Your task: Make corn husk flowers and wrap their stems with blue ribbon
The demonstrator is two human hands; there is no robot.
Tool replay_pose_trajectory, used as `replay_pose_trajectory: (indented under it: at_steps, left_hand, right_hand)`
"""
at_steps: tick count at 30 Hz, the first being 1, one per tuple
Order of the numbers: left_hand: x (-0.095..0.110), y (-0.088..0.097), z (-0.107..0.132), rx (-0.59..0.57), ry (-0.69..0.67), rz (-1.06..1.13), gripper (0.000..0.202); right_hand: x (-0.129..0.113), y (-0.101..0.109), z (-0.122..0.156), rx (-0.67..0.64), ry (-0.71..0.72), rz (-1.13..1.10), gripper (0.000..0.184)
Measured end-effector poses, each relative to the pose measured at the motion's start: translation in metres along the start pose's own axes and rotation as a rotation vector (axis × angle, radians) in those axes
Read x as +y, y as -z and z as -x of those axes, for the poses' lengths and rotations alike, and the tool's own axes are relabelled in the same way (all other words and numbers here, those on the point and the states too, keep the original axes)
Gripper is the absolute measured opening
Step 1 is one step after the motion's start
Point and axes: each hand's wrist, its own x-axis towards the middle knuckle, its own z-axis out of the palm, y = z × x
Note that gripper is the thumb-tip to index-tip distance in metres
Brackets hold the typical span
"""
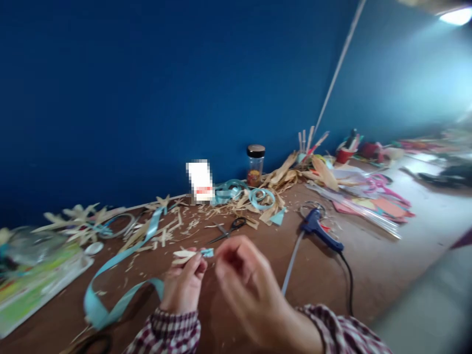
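Observation:
My left hand is closed on a small pale corn husk flower, its strips fanned out to the left. A bit of light blue ribbon shows at its right end, beyond my fingertips. Close by on the right, my right hand curls with thumb and fingertips nearly together in a pinch; anything between them is too blurred to make out. Black scissors lie partly open behind my hands. A long light blue ribbon loops across the table beside my left wrist.
A blue hot glue gun with its cord lies to the right. Husk scraps, ribbon rolls and a black-lidded jar stand along the blue wall. Husk flowers and a green packet are on the left.

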Motion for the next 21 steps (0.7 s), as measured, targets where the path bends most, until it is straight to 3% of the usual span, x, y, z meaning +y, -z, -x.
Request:
replay_pose_trajectory:
  at_steps: [2,3,7,13,21]
  left_hand:
    - [0.005,-0.007,0.008,-0.025,0.147,0.17,0.018]
    - [0.006,-0.009,0.011,-0.025,0.155,0.185,0.016]
    - [0.005,-0.007,0.019,-0.046,0.194,0.152,0.017]
    - [-0.002,-0.006,0.025,-0.159,0.236,0.165,0.017]
    - [-0.003,-0.011,0.029,-0.12,0.207,0.102,0.031]
  right_hand:
    - [0.02,0.004,-0.024,0.08,-0.042,0.015,0.023]
    - [0.03,0.006,-0.031,0.081,-0.098,0.043,0.026]
    - [0.053,0.005,-0.038,-0.057,-0.26,-0.115,0.03]
    - [0.063,0.0,-0.033,0.014,-0.329,-0.205,0.025]
    - [0.066,0.003,-0.036,0.075,-0.372,-0.215,0.022]
